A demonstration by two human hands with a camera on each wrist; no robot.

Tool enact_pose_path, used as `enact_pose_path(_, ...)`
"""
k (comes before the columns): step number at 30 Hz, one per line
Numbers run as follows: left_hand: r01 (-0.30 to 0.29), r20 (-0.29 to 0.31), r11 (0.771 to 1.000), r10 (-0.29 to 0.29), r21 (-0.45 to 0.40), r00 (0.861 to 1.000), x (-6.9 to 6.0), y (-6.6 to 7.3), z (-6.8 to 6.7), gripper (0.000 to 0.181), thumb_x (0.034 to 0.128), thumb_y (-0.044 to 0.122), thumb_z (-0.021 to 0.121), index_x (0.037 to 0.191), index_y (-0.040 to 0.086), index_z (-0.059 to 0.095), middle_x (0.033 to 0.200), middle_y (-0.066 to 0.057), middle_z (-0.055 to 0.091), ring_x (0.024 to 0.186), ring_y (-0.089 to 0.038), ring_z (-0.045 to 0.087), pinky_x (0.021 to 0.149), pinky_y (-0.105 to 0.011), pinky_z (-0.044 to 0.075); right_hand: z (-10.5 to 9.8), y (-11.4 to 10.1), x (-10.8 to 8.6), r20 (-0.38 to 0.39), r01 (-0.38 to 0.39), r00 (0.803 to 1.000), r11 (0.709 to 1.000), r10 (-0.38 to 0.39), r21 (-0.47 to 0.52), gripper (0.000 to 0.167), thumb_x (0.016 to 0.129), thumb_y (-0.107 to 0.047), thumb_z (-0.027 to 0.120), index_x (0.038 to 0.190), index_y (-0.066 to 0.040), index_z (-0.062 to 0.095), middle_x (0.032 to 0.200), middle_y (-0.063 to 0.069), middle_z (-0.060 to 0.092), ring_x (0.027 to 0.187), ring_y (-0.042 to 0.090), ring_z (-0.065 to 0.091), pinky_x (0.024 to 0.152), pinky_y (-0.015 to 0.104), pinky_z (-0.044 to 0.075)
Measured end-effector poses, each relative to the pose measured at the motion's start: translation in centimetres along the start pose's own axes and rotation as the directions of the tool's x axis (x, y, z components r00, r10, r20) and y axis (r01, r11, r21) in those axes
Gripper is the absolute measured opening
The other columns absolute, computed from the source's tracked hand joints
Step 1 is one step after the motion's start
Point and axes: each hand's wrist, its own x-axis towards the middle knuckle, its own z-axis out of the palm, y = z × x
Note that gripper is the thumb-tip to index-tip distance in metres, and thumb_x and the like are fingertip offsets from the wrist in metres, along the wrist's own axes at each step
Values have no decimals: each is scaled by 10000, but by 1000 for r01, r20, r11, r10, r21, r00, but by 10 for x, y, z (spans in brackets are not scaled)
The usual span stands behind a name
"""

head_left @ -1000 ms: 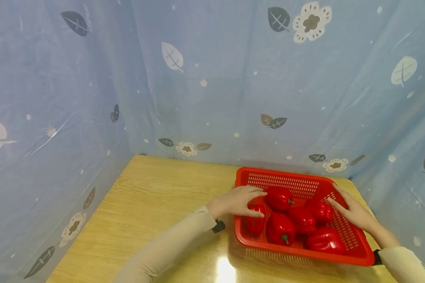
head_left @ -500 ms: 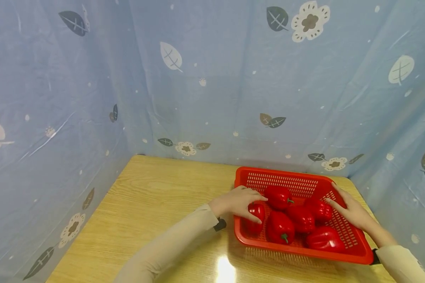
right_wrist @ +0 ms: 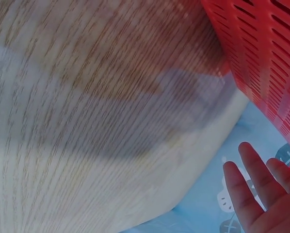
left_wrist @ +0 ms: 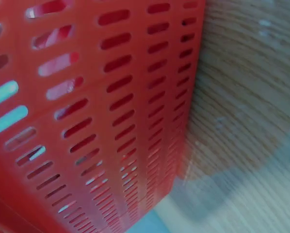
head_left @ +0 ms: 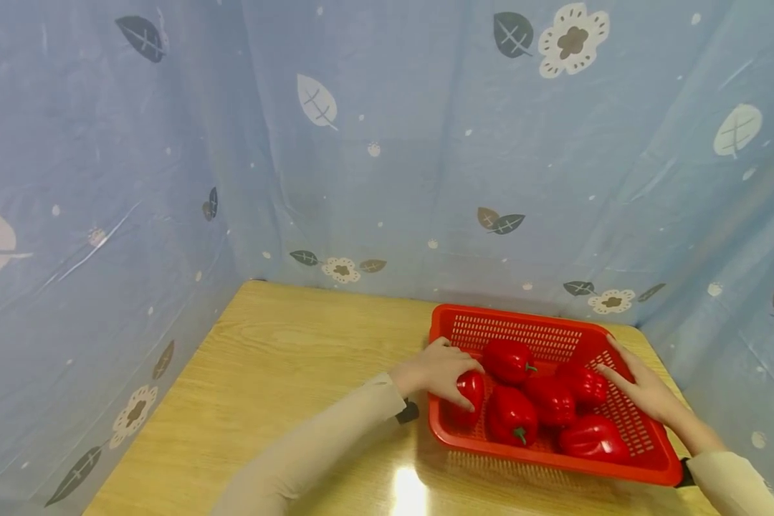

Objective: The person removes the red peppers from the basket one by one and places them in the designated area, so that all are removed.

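Note:
In the head view a red plastic basket [head_left: 522, 453] holds several red bell peppers with green stems, among them a front-middle pepper [head_left: 511, 416] and a back pepper [head_left: 508, 360]. My left hand [head_left: 435, 371] reaches over the basket's left rim, thumb and fingers curled round the leftmost bell pepper [head_left: 471, 390]; its underside is hidden. At the right end, my right hand [head_left: 648, 390] rests at the rim, thumb on the inner side. The right wrist view shows straight, spread fingers [right_wrist: 259, 182] outside the basket wall [right_wrist: 261, 58].
The basket stands on a wooden table [head_left: 284, 358], toward its right side. Blue patterned curtains [head_left: 387, 143] enclose the back and sides. Only the slotted outer basket wall [left_wrist: 120, 87] and tabletop [left_wrist: 251, 97] appear in the left wrist view.
My left hand's fingers have closed in on the leftmost bell pepper and now grip it. The right hand stays at the basket's right rim.

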Motion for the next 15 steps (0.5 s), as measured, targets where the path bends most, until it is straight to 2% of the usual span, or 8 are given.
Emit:
enact_pose_path(4,12,3,1000,-12,-1,1000,2,1,-1,660,709,698,609,1272,372,500,1289,174,520,1160,-19,488,960,-293,295,-1,1,0,1,0,1000,1000,0,2,737,963,-317,476,1490,-67,26,1397,389,227,1174,597,298,802,724,308)
enact_pose_path(7,7,-16,1000,-8,-15,1000,2,0,0,638,695,710,613,1230,374,525,1237,186,547,1117,-8,510,932,-279,299,-1,1,0,5,-5,1000,1000,5,5,735,965,-318,471,1491,-74,19,1404,390,215,1179,602,289,805,724,304)
enact_pose_path(11,-5,-47,999,2,-54,999,2,-2,1,612,649,724,643,1145,376,559,1014,216,586,927,24,532,862,-253,296,-1,-1,0,8,-9,1000,1000,9,7,731,966,-315,470,1492,-82,20,1412,387,201,1189,608,274,816,727,292)
enact_pose_path(15,-16,-62,994,10,-109,998,1,-3,0,591,613,709,685,1079,365,569,817,226,543,762,47,479,807,-238,279,-2,-3,0,10,-8,1000,1000,8,14,727,967,-302,472,1492,-74,23,1407,391,203,1185,611,275,819,725,290)
